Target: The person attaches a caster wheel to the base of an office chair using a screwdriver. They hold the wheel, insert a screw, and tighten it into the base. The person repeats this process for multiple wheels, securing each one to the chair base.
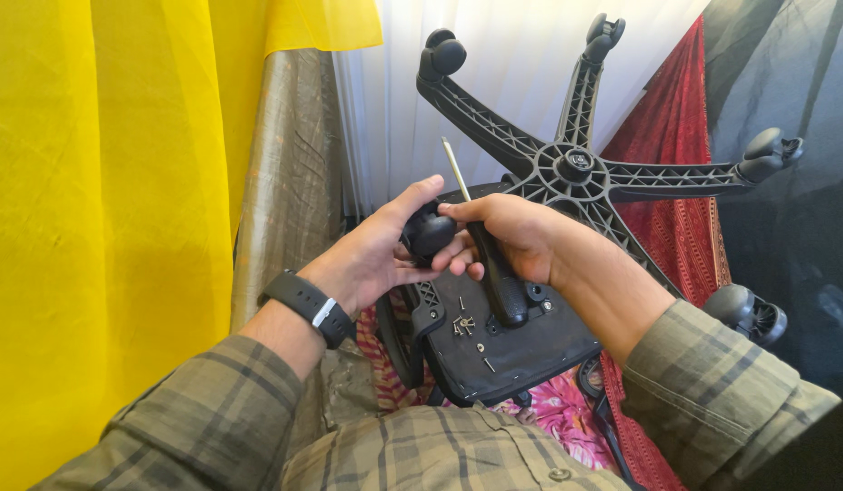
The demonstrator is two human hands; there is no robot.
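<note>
Both hands meet at one caster wheel of an upturned black plastic five-armed office chair base [576, 168], in front of a yellow cloth curtain [94, 200] and a white curtain [521, 64].

The base stands up from the black underside of the chair seat [521, 350], where a few small loose screws [464, 325] lie just below the hands. The left hand [371, 259], a black wristband [308, 305] on its wrist, curls its fingers around the black caster wheel [431, 232]. The right hand [512, 236] touches the same wheel, fingers folded tight around a black-handled screwdriver [499, 277], its thin metal shaft pointing up.
</note>
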